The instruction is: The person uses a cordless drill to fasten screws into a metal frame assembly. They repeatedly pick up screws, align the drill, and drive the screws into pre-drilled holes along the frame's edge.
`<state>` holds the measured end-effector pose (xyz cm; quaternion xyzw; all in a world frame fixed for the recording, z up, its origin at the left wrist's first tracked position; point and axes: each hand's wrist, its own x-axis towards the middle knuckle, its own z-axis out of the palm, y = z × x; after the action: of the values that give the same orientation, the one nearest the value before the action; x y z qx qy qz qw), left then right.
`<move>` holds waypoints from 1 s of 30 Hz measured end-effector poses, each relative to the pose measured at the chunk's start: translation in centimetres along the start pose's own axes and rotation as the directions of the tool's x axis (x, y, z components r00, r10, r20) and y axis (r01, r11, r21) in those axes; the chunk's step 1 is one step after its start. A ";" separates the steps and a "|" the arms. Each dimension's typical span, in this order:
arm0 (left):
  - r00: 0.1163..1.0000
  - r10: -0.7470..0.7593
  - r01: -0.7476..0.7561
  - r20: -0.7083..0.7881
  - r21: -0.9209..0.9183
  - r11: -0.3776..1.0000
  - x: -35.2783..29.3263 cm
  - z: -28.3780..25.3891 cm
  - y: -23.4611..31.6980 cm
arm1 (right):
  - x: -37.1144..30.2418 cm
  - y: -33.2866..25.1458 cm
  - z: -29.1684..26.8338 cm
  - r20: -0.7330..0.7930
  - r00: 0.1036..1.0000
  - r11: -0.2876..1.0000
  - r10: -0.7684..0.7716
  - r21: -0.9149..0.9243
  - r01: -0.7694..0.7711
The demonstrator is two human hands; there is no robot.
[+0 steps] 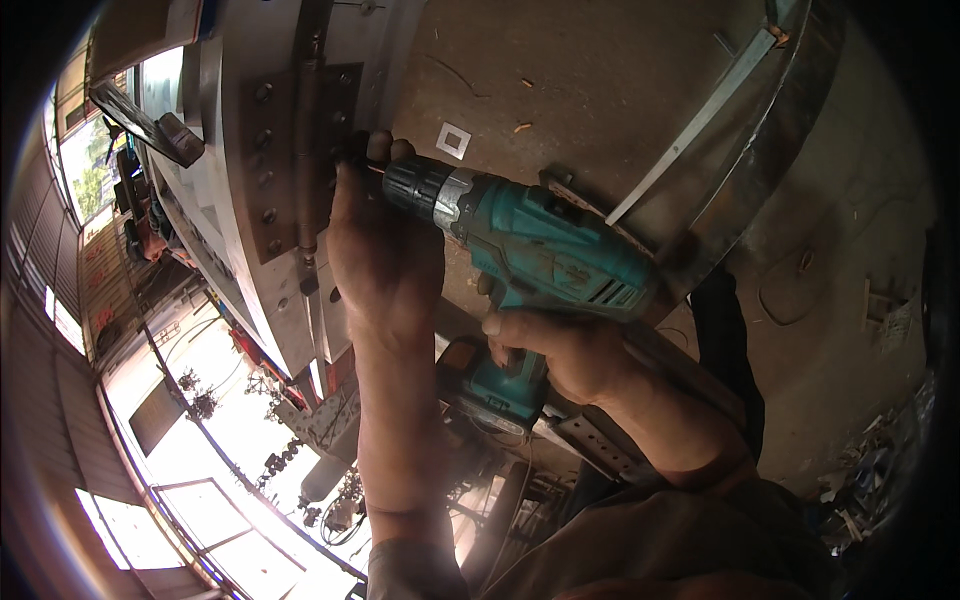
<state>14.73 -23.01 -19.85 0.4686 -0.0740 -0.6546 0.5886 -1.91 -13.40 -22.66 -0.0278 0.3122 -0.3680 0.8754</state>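
Note:
My right hand (560,350) is wrapped round the grip of a teal and black cordless drill (560,245). Its battery pack hangs below the grip, and the black chuck points left toward a metal hinge. Close by the chuck, my left hand (385,235) has its fingers curled in at the edge of the hinge; what they hold, if anything, is hidden. A thin reddish bit (376,170) shows between the chuck and those fingers. The brown hinge (268,160), with a row of holes on each leaf, lies against a pale metal frame (225,100).
A small square metal plate with a square hole (453,140) lies on the brown floor (600,60). Beyond the drill, a pale metal bar (695,125) slants toward a curved dark metal edge (770,150). Scrap pieces (870,490) are heaped at the lower right.

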 end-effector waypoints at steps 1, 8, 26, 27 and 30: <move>1.000 -0.002 0.002 0.003 0.006 1.000 0.1 -0.2 0.0 | 0.0 -0.1 0.1 0.007 1.000 1.000 -0.018 -0.005 0.018; 0.999 -0.012 0.012 -0.030 0.010 1.000 0.4 -0.8 0.2 | 0.1 0.0 0.3 0.007 0.998 0.998 -0.056 0.039 0.056; 0.993 0.020 -0.017 -0.116 0.028 0.999 0.3 -0.5 0.3 | 0.0 0.2 0.1 0.002 1.000 0.999 -0.030 -0.026 0.030; 0.993 0.016 -0.014 -0.117 0.017 1.000 0.4 -0.5 0.2 | 0.0 0.2 0.1 0.005 0.999 0.999 -0.037 -0.029 0.037; 0.997 0.006 -0.005 -0.073 0.011 1.000 0.5 -0.5 0.3 | 0.0 0.2 0.2 0.001 0.999 0.999 -0.043 -0.026 0.043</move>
<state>15.36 -23.28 -20.24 0.4952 -0.0576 -0.6350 0.5901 -1.70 -13.29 -22.52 -0.0461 0.3159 -0.3828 0.8669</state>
